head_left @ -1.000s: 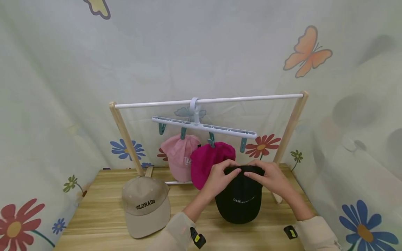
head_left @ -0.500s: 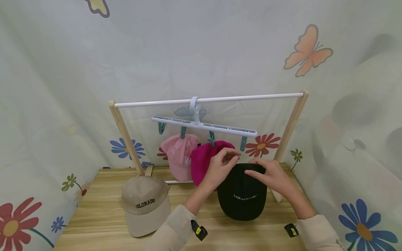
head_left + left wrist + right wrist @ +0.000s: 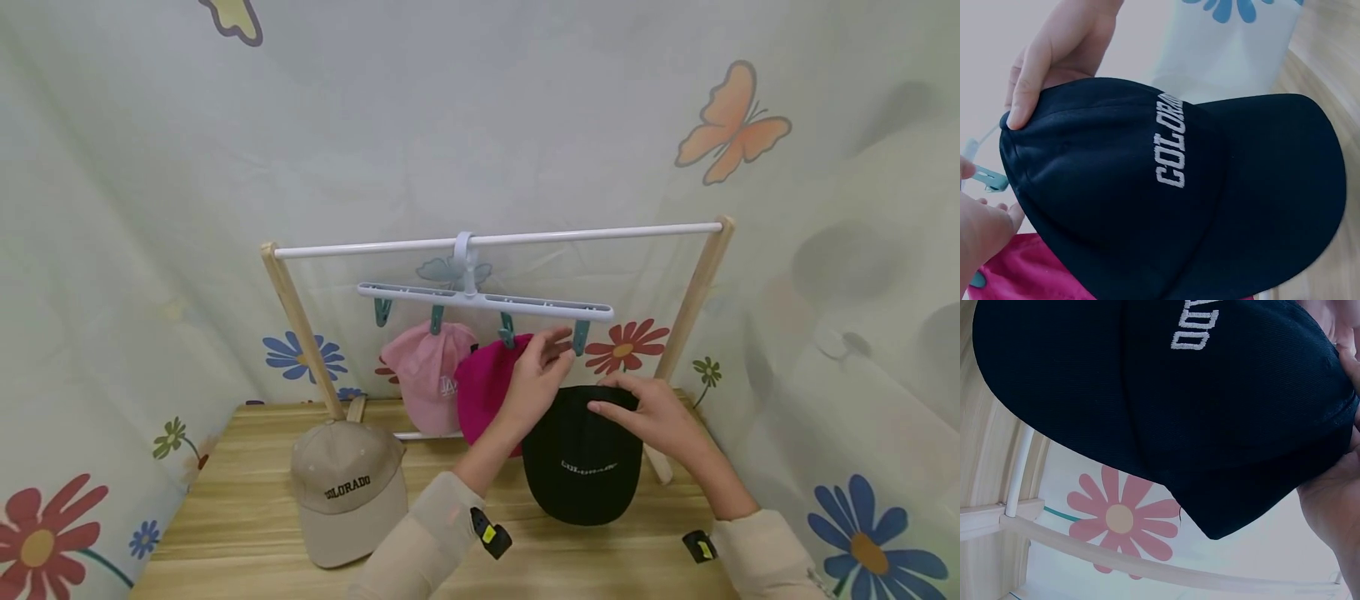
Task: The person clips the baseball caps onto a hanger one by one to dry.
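A black baseball cap with white lettering hangs brim down from my right hand, whose thumb and fingers pinch its back edge. In the left wrist view the right thumb lies on the cap. My left hand is raised beside the green clip at the right end of the white hanger. Its thumb and fingers are spread around that clip in the left wrist view, with contact unclear. Behind the left hand a magenta cap hangs from another clip, partly hidden.
A pink cap hangs from the hanger too, and the leftmost clip holds nothing. The hanger hooks over the white rod of a wooden-legged rack. A beige cap lies on the wooden table at left.
My left hand has let go of the black cap and risen to the rightmost clip. The right hand keeps its pinch, and the cap has shifted slightly right and up. The hanger has tilted a little.
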A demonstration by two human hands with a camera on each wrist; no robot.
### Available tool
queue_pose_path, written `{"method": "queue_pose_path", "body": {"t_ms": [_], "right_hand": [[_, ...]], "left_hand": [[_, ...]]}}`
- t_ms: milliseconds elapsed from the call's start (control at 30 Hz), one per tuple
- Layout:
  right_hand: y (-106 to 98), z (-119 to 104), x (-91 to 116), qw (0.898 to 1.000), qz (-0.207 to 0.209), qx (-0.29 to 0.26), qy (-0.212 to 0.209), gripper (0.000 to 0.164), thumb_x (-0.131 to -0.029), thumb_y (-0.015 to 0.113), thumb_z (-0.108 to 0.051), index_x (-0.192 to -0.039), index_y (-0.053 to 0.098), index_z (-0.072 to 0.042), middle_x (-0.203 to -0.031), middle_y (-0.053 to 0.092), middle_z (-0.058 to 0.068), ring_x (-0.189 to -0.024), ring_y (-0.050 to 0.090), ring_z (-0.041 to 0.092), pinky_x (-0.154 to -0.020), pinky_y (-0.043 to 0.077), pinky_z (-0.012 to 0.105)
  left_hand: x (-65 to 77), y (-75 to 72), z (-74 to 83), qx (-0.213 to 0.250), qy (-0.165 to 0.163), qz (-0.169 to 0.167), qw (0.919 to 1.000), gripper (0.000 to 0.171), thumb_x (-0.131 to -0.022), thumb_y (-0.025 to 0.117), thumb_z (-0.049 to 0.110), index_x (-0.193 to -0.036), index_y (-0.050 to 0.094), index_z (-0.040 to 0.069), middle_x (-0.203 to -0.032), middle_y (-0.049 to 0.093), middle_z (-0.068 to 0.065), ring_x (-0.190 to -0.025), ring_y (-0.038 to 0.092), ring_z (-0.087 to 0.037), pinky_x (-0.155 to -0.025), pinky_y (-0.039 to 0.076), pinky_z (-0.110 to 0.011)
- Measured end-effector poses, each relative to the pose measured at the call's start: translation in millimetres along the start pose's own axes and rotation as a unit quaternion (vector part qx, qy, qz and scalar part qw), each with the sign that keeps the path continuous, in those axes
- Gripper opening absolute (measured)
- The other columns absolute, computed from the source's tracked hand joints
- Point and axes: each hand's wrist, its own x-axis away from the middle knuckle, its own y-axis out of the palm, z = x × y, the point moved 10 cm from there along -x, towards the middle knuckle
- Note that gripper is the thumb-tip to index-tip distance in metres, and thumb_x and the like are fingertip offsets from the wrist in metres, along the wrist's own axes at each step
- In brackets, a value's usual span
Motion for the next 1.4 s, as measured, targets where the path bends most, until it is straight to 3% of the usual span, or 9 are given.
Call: {"method": "queue_pose_path", "body": {"t_ms": [233,400,567,933,1167,1400], "right_hand": [[-3.7,2.5,0.9,1.0,0.006,0.014,0.004,0.016,-0.088,0.081,-0.015,-0.101,0.072,-0.014,-0.088,0.071,-0.008,-0.074,0.061,0.005,-0.069,0.056,0.027],[-5.9,2.7,0.8,1.0,0.018,0.023,0.004,0.017,-0.086,0.082,-0.015,-0.1,0.072,-0.014,-0.089,0.072,-0.007,-0.075,0.06,0.004,-0.069,0.055,0.028],[-6.4,5.2,1.1,1.0,0.014,0.023,0.013,0.018,-0.087,0.082,-0.017,-0.101,0.071,-0.015,-0.088,0.071,-0.007,-0.072,0.059,0.005,-0.067,0.054,0.027],[-7.2,11.9,1.9,0.999,0.003,0.02,0.032,0.016,-0.089,0.08,-0.02,-0.101,0.07,-0.015,-0.084,0.067,-0.009,-0.071,0.056,0.007,-0.066,0.053,0.027],[-10.3,9.2,0.4,0.999,0.005,0.017,0.027,0.016,-0.089,0.08,-0.017,-0.1,0.071,-0.013,-0.082,0.066,-0.007,-0.068,0.055,0.006,-0.063,0.051,0.025],[-12.8,9.5,0.2,0.999,0.0,0.026,0.039,0.015,-0.09,0.079,-0.019,-0.101,0.07,-0.014,-0.082,0.067,-0.008,-0.068,0.057,0.007,-0.065,0.053,0.026]], "left_hand": [[-19.3,9.5,-7.9,0.053,-0.032,0.002,0.9981,0.047,-0.105,0.059,0.021,-0.149,0.046,0.014,-0.148,0.055,-0.007,-0.136,0.053,-0.023,-0.109,0.046,-0.037],[-33.2,11.1,-17.6,0.083,-0.062,0.021,0.9944,0.047,-0.102,0.064,0.022,-0.146,0.05,0.014,-0.146,0.057,-0.005,-0.134,0.055,-0.021,-0.109,0.046,-0.038],[-40.6,11.0,-22.1,0.073,-0.081,0.03,0.9935,0.046,-0.099,0.069,0.026,-0.141,0.055,0.015,-0.143,0.059,-0.004,-0.131,0.058,-0.02,-0.108,0.046,-0.038],[-44.6,15.3,-0.4,0.047,-0.04,-0.012,0.998,0.026,-0.1,0.067,0.025,-0.124,0.068,0.016,-0.115,0.075,-0.001,-0.112,0.069,-0.01,-0.103,0.05,-0.032],[-43.6,20.4,5.8,0.062,-0.026,-0.031,0.9972,0.027,-0.101,0.065,0.024,-0.124,0.069,0.011,-0.113,0.075,-0.014,-0.108,0.07,-0.013,-0.097,0.053,-0.03],[-39.7,19.5,13.5,0.065,-0.018,-0.038,0.997,0.025,-0.1,0.066,0.022,-0.122,0.07,0.009,-0.108,0.076,-0.015,-0.106,0.071,-0.014,-0.098,0.053,-0.031]]}}
